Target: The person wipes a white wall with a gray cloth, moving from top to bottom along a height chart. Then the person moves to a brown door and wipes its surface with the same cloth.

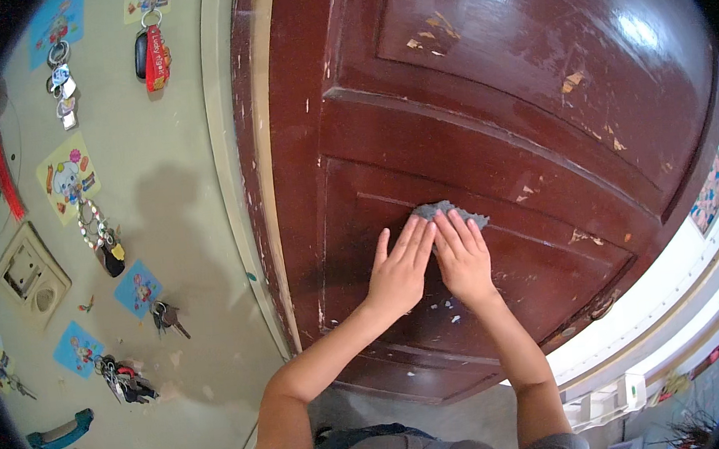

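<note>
A dark red-brown panelled wooden door with chipped paint fills the middle of the view. My right hand lies flat on the door and presses a small grey cloth against it, the cloth showing above the fingertips. My left hand lies flat on the door right beside it, fingers together and touching the right hand and the cloth's lower edge. Both forearms reach up from the lower edge.
The pale wall to the left carries several hooks with key bunches, colourful stickers, a wall socket and a blue handle. The door frame runs between wall and door. A white ledge lies at right.
</note>
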A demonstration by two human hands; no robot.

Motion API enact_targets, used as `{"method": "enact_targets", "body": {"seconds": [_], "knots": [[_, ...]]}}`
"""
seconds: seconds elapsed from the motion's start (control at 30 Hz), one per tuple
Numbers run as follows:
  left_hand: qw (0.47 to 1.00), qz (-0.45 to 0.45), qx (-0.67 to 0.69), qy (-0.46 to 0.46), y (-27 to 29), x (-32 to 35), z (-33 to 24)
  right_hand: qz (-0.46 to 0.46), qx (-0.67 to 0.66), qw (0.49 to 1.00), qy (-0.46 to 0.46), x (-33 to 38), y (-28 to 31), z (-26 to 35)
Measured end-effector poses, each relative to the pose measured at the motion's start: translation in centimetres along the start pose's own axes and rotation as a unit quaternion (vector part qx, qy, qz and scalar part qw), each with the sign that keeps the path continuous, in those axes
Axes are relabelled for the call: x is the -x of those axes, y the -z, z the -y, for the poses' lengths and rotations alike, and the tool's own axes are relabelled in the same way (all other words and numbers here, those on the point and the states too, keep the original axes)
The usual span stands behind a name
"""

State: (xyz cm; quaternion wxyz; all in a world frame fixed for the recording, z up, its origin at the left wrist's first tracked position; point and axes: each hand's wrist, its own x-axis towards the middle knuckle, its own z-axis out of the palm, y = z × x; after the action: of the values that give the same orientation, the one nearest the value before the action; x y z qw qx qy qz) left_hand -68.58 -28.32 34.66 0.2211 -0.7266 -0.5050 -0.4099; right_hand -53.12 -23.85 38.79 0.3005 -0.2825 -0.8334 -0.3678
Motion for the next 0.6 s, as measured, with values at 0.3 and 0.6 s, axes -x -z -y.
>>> {"method": "enact_targets", "body": {"seconds": [0.3,0.6], "knots": [[0.999,-0.021,-0.032,-0.005,1.0,0.2,1.9,-0.031,0.0,0.999,-0.017,-1.2,-1.8,2.1],[0.994,-0.047,-0.091,0.027,5.2,-0.7,8.2,-0.056,-0.015,0.998,-0.04,-8.9,-3.0,7.5]]}}
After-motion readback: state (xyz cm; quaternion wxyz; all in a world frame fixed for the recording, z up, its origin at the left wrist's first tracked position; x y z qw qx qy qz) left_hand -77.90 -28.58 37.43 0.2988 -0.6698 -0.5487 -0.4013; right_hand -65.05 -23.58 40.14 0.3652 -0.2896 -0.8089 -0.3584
